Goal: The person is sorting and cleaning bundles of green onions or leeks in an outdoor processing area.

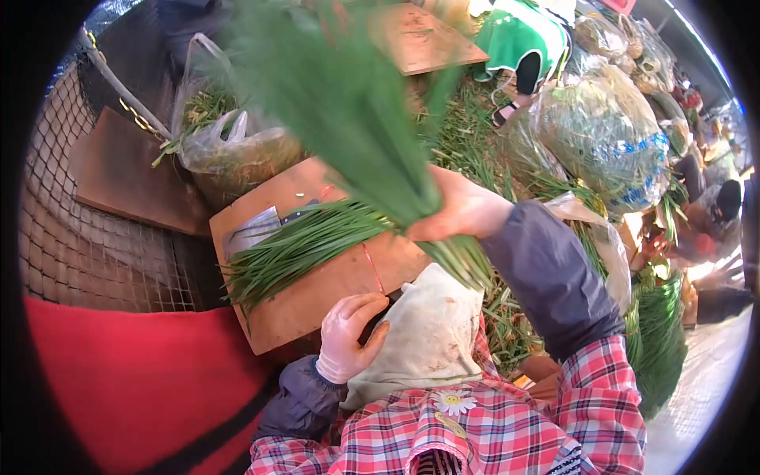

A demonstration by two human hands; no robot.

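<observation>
My right hand point(463, 204) grips a large bunch of green chives point(356, 134) near its pale stem ends. Its leaves are smeared by motion and fan out toward the top of the view. On the brown board point(332, 281) under it lies a second pile of chives point(305, 245). A knife point(257, 226) is partly covered by that pile, its dark handle just showing. My left hand point(352, 336), in a thin pale glove, hovers by the board's near edge, thumb apart from the curved fingers. A red string point(372, 267) crosses the board close to its fingertips.
A stained cream cloth point(427, 332) covers my lap. Plastic bags of greens point(237, 150) stand beyond the board, with a big stuffed bag point(606, 134) at right. Loose leaves litter the ground. Red fabric point(142, 372) lies at left; people sit nearby.
</observation>
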